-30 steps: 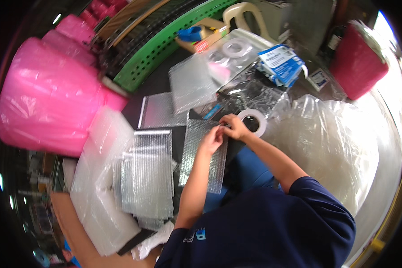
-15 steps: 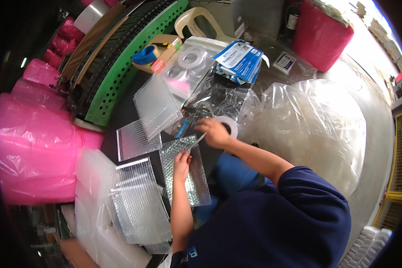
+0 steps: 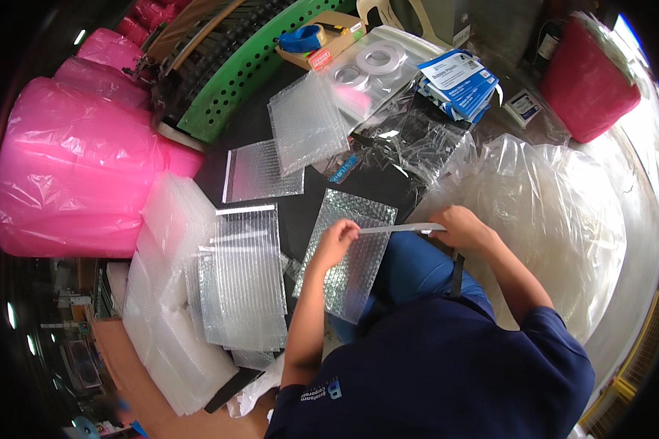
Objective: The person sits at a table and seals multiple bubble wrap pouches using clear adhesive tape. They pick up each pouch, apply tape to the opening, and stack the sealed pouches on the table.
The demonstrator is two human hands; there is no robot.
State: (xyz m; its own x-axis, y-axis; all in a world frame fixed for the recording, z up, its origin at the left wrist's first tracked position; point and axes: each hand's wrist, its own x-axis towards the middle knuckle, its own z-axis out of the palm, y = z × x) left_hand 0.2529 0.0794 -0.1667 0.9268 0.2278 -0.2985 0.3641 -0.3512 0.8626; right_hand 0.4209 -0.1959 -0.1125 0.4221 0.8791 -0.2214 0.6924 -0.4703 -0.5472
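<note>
My left hand (image 3: 335, 246) is closed, its fingertips pinching one end of a strip of white tape (image 3: 397, 229). The strip stretches almost level to my right hand (image 3: 459, 227), which is closed on the other end. Whether the tape roll is behind the right-hand fingers I cannot tell. Beneath the left hand lies a clear bubble-wrap pouch (image 3: 353, 282), tilted at the table's near edge by my blue-clad leg (image 3: 410, 271). A stack of bubble pouches (image 3: 243, 282) with a white strip along the top is to the left of my left forearm.
Loose bubble pouches (image 3: 309, 124) lie farther back on the dark table (image 3: 249, 110). Tape rolls (image 3: 380, 57) and blue-and-white packs (image 3: 461, 79) stand behind. A large clear plastic bag (image 3: 549, 227) bulges at the right; pink wrapped rolls (image 3: 80, 168) fill the left.
My right hand has moved right, drawing a length of tape out between both hands. The tape roll that showed beside it is now out of sight. The view has shifted.
</note>
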